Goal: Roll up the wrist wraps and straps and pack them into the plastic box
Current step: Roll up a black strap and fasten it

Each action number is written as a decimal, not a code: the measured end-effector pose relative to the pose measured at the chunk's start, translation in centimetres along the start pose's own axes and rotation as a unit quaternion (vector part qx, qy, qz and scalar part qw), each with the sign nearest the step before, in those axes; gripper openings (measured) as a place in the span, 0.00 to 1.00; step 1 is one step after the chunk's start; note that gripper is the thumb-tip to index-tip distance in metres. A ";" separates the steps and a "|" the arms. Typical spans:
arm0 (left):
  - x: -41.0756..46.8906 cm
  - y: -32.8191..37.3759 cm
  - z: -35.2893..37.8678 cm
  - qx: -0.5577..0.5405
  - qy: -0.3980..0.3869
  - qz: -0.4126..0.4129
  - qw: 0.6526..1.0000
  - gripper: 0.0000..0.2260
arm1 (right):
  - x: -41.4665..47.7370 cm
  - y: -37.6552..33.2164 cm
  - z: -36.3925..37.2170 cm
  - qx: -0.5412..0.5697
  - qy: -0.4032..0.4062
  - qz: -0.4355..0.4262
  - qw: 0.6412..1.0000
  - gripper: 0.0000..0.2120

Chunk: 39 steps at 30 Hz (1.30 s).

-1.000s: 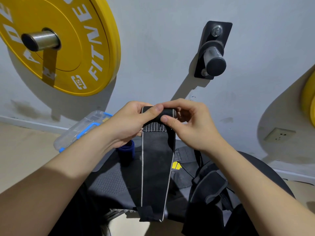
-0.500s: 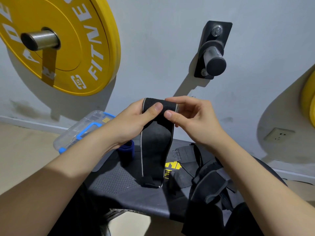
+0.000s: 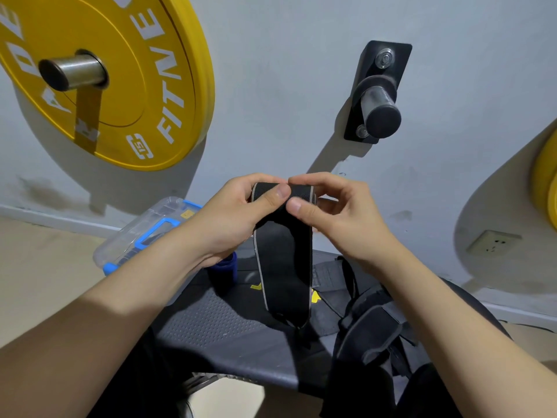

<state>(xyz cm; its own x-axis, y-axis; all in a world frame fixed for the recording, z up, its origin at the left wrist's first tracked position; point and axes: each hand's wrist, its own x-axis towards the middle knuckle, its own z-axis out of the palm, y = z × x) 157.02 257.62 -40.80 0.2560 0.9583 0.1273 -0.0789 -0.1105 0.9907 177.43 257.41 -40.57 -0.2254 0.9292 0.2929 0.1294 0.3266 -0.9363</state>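
A pale grey wall (image 3: 271,86) rises behind a dark grey padded table (image 3: 217,324) with a dimpled top. Above the table's middle, the fingers (image 3: 278,193) of the left hand (image 3: 229,218) and the right hand (image 3: 340,218) pinch the rolled head of a black elastic wrist wrap with pale edge stitching (image 3: 284,267). Both thumbs press on the near face of the roll, and the other fingers curl behind it.

The roll is a short, fat cylinder. From it a flat band hangs, wide and slightly bowed, with a thin light border down each side. A second ago that tail was far longer and dropped past the table's near edge. Now it ends just over the tabletop, and the roll is thicker.

The roll's axis lies level, running from hand to hand. The loose band's long axis runs straight down, and its free end points at the table.

A small blue rolled wrap (image 3: 224,271) stands on the table's left part. A heap of black straps (image 3: 370,330) lies on its right part. Off the table's far left corner sits a clear plastic box with blue latches (image 3: 141,233).
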 end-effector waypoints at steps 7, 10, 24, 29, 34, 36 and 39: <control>0.1 -0.2 -0.4 0.055 0.004 0.032 0.998 0.19 | 0.3 0.1 0.2 0.035 0.000 0.026 0.999 0.10; -0.2 0.0 0.0 0.132 -0.013 0.031 0.991 0.17 | 0.2 -0.1 0.1 0.025 0.024 0.009 0.999 0.14; -0.3 0.1 0.9 -0.012 -0.029 -0.043 0.999 0.22 | 0.0 0.0 -0.4 0.030 0.012 0.002 0.999 0.15; 0.0 -0.5 0.1 0.038 -0.017 -0.018 0.999 0.21 | -0.1 0.0 -0.7 0.041 -0.027 0.044 0.998 0.12; 0.2 -0.4 0.1 -0.026 -0.021 -0.027 0.999 0.24 | -0.2 -0.3 -0.3 0.032 -0.025 0.007 0.999 0.08; 0.2 -0.4 0.1 -0.032 -0.017 -0.028 0.999 0.23 | -0.3 -0.5 -0.2 0.031 -0.015 -0.004 0.999 0.11; 0.3 -0.6 -0.1 0.017 0.011 -0.008 1.000 0.21 | -0.4 -0.7 0.2 0.016 -0.031 0.041 0.999 0.17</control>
<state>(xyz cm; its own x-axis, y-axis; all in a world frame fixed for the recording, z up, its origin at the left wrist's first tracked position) 157.05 257.97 -41.34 0.2363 0.9652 0.1117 -0.0424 -0.1046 0.9936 177.29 256.79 -40.10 -0.2753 0.9396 0.2034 0.1190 0.2432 -0.9627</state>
